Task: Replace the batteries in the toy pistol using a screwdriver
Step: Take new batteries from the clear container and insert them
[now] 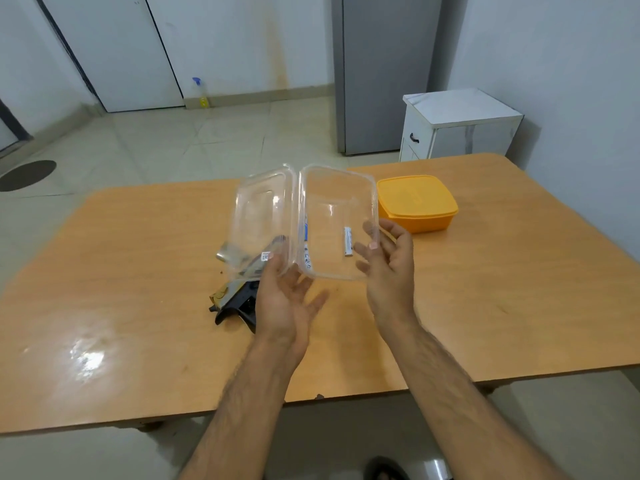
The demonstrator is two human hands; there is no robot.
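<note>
A clear hinged plastic container (332, 202) is held open above the table, its lid (259, 209) swung out to the left. My left hand (284, 299) grips the lid's lower edge. My right hand (388, 258) holds the tray's right rim with the thumb over the edge. A white battery (348, 241) lies inside the tray; another battery (306, 233) with blue print rests near the hinge. The black and gold toy pistol (235, 299) lies on the table under the lid, partly hidden by my left hand. No screwdriver shows.
An orange lidded box (415, 202) sits on the wooden table (138, 271) just right of the container. A white cabinet (457, 126) and a grey fridge (381, 71) stand beyond the table. A spray bottle (201, 93) rests by the far wall.
</note>
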